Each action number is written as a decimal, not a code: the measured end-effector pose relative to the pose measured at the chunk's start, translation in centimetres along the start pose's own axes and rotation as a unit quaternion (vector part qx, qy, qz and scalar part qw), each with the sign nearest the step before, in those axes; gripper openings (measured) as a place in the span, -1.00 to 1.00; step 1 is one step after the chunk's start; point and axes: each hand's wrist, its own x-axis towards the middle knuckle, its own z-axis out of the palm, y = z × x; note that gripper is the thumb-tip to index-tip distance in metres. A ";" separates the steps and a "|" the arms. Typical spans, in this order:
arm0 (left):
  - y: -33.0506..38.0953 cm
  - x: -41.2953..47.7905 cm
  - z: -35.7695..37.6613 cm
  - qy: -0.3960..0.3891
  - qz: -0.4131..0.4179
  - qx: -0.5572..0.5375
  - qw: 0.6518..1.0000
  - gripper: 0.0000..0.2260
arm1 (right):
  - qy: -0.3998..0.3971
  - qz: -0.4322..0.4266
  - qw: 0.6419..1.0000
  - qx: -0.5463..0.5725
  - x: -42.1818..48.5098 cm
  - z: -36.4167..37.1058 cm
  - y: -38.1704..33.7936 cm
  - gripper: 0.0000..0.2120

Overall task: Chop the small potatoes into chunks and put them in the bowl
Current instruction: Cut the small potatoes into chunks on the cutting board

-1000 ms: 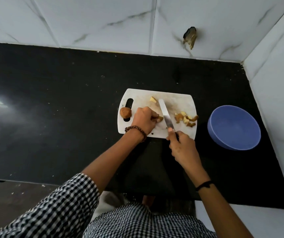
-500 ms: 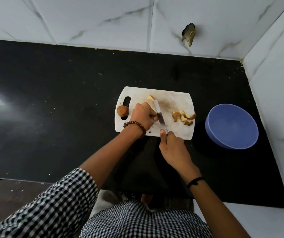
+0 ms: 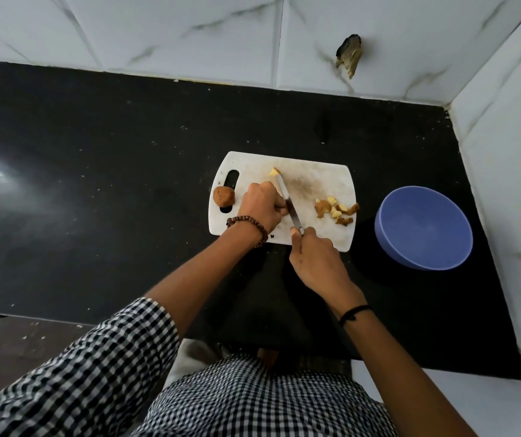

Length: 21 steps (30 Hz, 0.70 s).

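board (image 3: pixel 325 179) under both hands | bowl (image 3: pixel 423 228) right of right hand, apart | right hand (image 3: pixel 315 261) grips knife handle | left hand (image 3: pixel 260 209) curled against blade, cannot tell what it holds | knife (image 3: pixel 289 205) between hands | chunks (image 3: pixel 336 211) right of blade | potato (image 3: pixel 223 196) just left of left hand | lone chunk (image 3: pixel 275 172) beyond left hand, at blade tip

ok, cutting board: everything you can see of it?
The cutting board is white, plastic-looking, round-cornered, with a slot handle at its left end and a brownish stain mid-board. It lies flat on the black counter. It carries a pile of chunks at right, one chunk near the far edge, a whole potato by the slot. The left hand grips a potato piece on it; the right hand holds the knife across its middle.
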 end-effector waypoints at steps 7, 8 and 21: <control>0.0 -0.6 0.2 0.016 0.018 0.004 1.000 -0.88 | -0.011 -0.006 1.000 -0.022 0.3 -0.4 0.0 -0.66; 0.0 -0.6 0.2 0.021 0.015 -0.004 1.000 -0.88 | -0.014 -0.004 1.000 -0.024 0.2 -0.3 0.1 -0.66; -0.5 -0.9 0.0 0.030 -0.042 -0.111 0.992 -0.88 | -0.041 0.033 0.997 -0.049 -4.2 0.6 4.0 -0.69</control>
